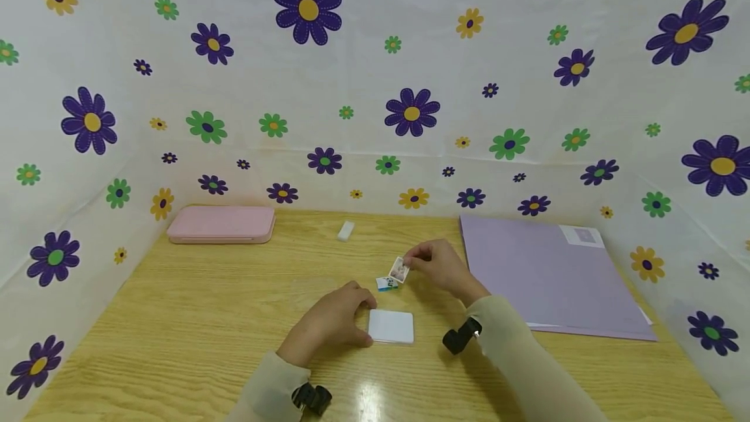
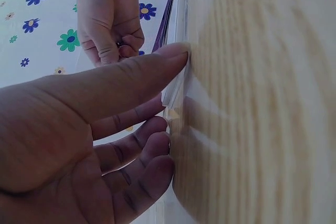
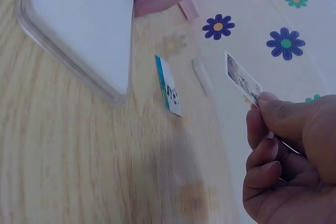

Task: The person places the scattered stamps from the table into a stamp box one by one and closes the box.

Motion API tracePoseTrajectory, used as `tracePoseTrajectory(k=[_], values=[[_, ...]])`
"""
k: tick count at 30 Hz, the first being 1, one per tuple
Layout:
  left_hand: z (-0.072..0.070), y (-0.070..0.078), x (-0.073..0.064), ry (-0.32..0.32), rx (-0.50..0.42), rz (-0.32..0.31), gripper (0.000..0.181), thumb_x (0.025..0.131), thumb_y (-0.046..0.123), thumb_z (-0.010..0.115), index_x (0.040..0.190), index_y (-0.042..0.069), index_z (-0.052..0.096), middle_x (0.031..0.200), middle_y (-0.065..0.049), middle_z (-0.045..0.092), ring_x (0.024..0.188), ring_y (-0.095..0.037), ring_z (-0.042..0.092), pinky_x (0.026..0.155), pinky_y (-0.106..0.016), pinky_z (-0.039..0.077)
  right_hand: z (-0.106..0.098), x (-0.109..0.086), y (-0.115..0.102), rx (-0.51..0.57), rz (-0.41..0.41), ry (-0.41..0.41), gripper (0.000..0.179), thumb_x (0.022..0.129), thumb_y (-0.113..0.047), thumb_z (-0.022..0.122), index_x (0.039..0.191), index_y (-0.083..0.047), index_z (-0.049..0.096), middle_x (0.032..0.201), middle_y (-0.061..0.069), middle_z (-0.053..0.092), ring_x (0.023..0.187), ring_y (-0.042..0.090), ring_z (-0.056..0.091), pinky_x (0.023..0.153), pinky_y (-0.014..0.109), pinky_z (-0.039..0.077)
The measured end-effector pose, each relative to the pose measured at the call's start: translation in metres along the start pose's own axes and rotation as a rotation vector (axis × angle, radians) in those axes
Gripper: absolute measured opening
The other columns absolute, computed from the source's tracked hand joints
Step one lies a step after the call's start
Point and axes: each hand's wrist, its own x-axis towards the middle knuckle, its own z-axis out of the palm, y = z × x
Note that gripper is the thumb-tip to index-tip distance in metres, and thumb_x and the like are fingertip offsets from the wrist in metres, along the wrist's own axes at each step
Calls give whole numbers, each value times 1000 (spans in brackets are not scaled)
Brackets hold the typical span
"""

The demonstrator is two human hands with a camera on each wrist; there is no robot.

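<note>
Between thumb and forefinger, my right hand (image 1: 442,269) pinches a small stamp (image 3: 242,80) with a white border and a greyish picture, tilted above the table. Just below it in the head view lies a second stamp (image 1: 387,283), with a blue strip and black-and-white figures. My left hand (image 1: 334,318) holds the left end of a flat white case (image 1: 390,326) with a clear rim, thumb at the near corner and forefinger at the far one. In the left wrist view the thumb (image 2: 152,72) touches the case's clear edge, and the other fingers lie curled beside it.
A pink case (image 1: 221,225) sits at the back left, and a small white block (image 1: 346,230) at the back middle. On the right lies a large purple folder (image 1: 545,279) with a white label. A faint clear sheet (image 1: 310,288) lies beyond the left hand.
</note>
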Motion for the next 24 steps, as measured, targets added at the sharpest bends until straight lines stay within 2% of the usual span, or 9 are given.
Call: tracePoseTrajectory(k=[10, 15, 24], values=[[0, -2, 1, 4, 13, 21, 50, 72, 22, 91, 114, 9, 66, 109, 0, 55, 95, -16, 54, 89, -40, 47, 7, -11, -7, 57, -112, -85, 7, 93, -12, 69, 92, -8, 74, 88, 1, 69, 80, 17, 58, 73, 32, 50], [1, -2, 3, 3, 12, 34, 51, 71, 22, 91, 114, 9, 67, 109, 0, 56, 96, -16, 55, 90, -40, 48, 12, -16, -10, 38, -146, -153, 8, 95, -11, 67, 92, -10, 74, 88, 0, 69, 81, 16, 59, 74, 30, 51], [2, -4, 2, 11, 20, 14, 55, 70, 22, 91, 116, 10, 65, 107, 0, 55, 93, -15, 55, 89, -39, 48, 26, -21, -11, 7, -210, -243, 10, 95, -11, 66, 89, -11, 74, 82, -3, 67, 73, 13, 55, 64, 26, 46]])
